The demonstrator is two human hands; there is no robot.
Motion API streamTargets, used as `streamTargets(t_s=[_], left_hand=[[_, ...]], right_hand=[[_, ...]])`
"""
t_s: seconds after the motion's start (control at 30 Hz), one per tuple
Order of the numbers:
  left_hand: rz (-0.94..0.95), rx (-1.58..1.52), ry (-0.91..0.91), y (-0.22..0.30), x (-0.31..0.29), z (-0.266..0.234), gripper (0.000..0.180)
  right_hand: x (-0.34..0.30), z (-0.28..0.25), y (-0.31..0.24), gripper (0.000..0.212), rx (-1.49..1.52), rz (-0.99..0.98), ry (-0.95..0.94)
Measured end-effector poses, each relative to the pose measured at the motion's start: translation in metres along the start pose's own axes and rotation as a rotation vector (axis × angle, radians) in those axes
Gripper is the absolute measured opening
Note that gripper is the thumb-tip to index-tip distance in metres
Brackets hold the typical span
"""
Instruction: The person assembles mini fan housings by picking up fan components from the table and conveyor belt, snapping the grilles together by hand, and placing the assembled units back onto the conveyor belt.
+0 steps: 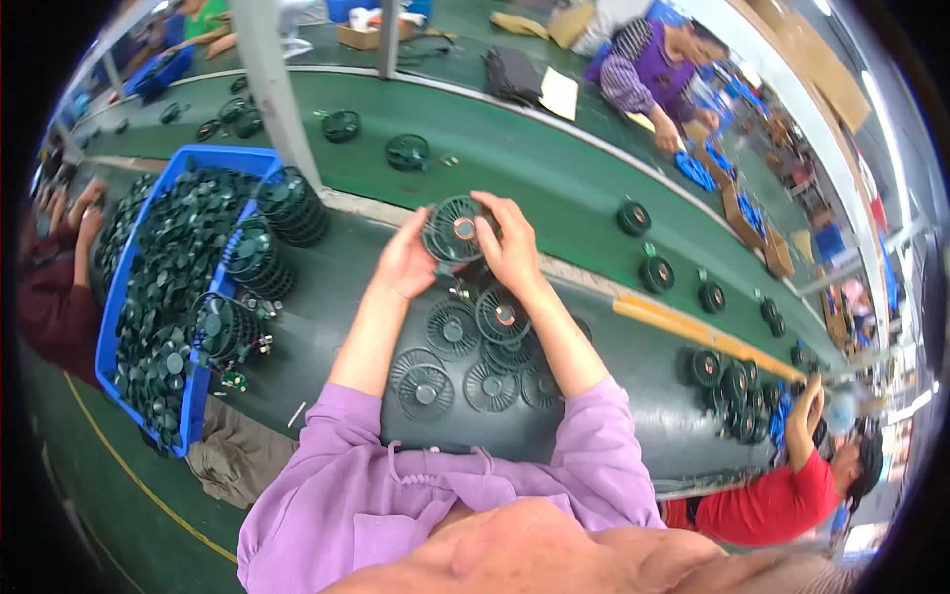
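Between my hands, above the dark workbench (336, 287), is a round dark-green fan housing (447, 234) with a slatted grille and a copper-coloured centre. My left hand (408, 257) is closed on its left edge, palm partly turned up. From the right, my right hand (510, 243) grips its rim, with fingers over the top and the thumb near the centre. Just below lies another fan housing (501, 315) with a copper-coloured centre. Several loose round fan grilles (426, 388) rest on the bench between my forearms, some overlapping. Small parts and wires hang below the held housing.
A blue bin (203, 153) full of small dark-green discs stands at the left, beside stacked fan housings (259, 252). Beyond the bench runs a green conveyor belt (515, 183) carrying spaced-out fan units (408, 151). More units (737, 386) cluster at the right near a co-worker in red (777, 500).
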State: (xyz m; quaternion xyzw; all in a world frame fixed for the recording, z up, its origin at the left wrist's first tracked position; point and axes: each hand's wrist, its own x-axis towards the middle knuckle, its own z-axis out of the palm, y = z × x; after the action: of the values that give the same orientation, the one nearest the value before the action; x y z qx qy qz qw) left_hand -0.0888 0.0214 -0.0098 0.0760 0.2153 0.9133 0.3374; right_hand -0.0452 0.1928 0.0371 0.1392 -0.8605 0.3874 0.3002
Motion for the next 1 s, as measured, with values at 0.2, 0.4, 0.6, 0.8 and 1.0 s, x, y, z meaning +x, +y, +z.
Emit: streamTargets(t_s=[0.2, 0.4, 0.6, 0.8, 1.0], left_hand=[[-0.068, -0.151, -0.158, 0.0, -0.001, 0.013, 0.041], [0.147, -0.135, 0.107, -0.013, 0.002, 0.011, 0.039], [0.786, 0.487, 0.459, -0.032, -0.006, 0.04, 0.033], [0.824, 0.645, 0.458, -0.022, 0.007, 0.025, 0.034], [0.513, 0.963, 0.381, -0.027, 0.042, -0.013, 0.046]], right_hand=[[0.007, 0.003, -0.024, 0.07, -0.211, -0.241, -0.264], [-0.002, 0.026, -0.022, 0.09, -0.115, -0.22, -0.27], [-0.01, 0.05, -0.025, 0.076, 0.257, 0.007, -0.202], [0.002, 0.054, -0.019, 0.062, 0.313, 0.049, -0.22], [0.004, -0.003, 0.043, 0.054, 0.068, 0.287, -0.118]])
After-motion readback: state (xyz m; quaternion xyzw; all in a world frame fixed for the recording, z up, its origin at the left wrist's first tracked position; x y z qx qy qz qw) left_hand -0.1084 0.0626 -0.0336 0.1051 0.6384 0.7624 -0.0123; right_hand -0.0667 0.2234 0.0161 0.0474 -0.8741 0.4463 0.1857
